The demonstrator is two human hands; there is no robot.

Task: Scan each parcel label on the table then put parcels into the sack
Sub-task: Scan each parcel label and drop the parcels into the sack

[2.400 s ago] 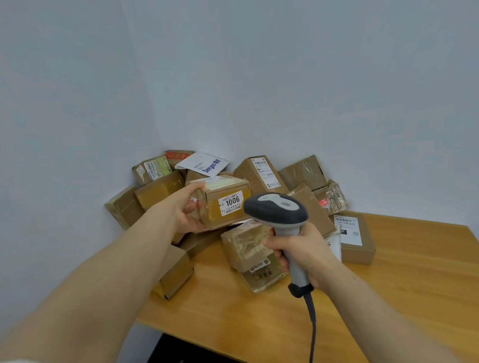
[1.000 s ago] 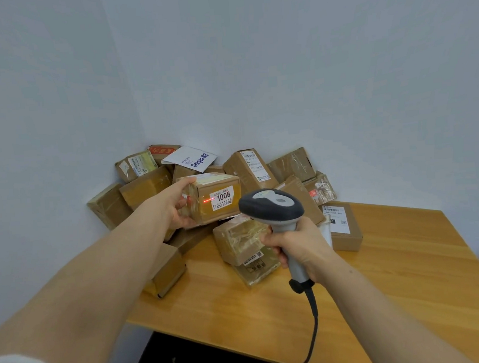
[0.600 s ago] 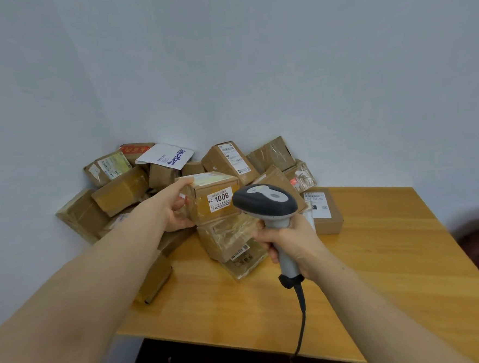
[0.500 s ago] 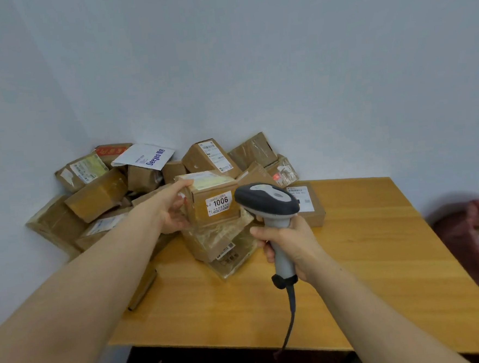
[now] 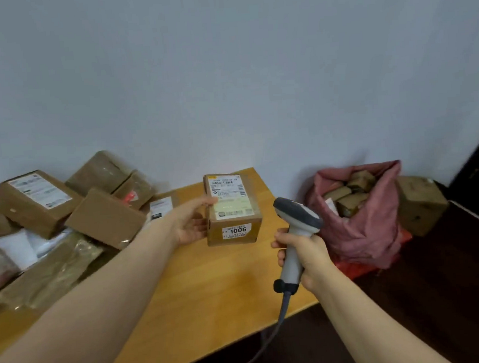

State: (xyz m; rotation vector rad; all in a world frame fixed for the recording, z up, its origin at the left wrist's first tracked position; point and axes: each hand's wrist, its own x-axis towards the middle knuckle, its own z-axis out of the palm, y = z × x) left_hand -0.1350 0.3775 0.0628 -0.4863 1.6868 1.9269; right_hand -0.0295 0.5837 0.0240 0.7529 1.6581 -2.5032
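Brown parcel (image 5: 232, 210) labelled 1006, held above the table (image 5: 211, 282), open pink sack (image 5: 360, 229) holding boxes (image 5: 347, 193), right of it

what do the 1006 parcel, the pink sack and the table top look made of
1006 parcel: brown cardboard, matte, with paper labels and seemingly clear glossy tape. Pink sack: thin soft fabric or woven plastic, going by its limp crumpled folds; unclear which. Table top: wood or wood veneer, with visible grain and a smooth, slightly shiny finish.
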